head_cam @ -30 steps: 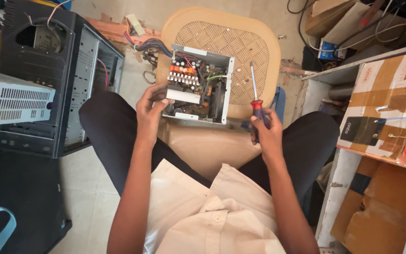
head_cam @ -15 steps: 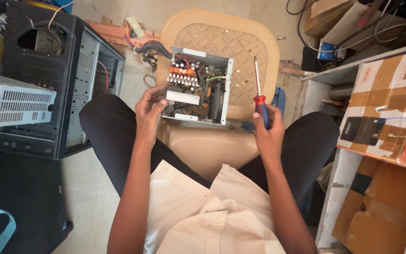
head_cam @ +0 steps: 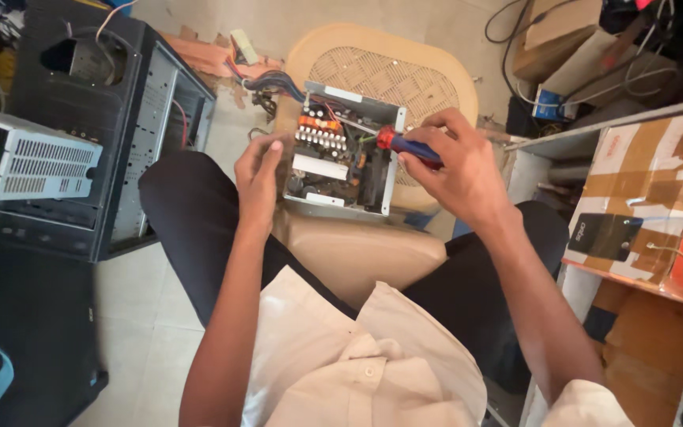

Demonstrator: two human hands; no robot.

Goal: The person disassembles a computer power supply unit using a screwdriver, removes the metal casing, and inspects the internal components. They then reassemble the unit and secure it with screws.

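Cover already off the power supply box (head_cam: 340, 162), left hand (head_cam: 258, 175) grips its near-left edge while right hand (head_cam: 454, 166) clasps the red-handled screwdriver (head_cam: 405, 145), tip inside, board not yet out.

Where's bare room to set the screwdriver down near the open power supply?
Free: woven stool seat behind the power supply, and the floor tiles between the computer case and the person's leg. Crowded: inside the power supply, where the right hand works the screwdriver and the left hand grips the edge; cardboard shelf at right.
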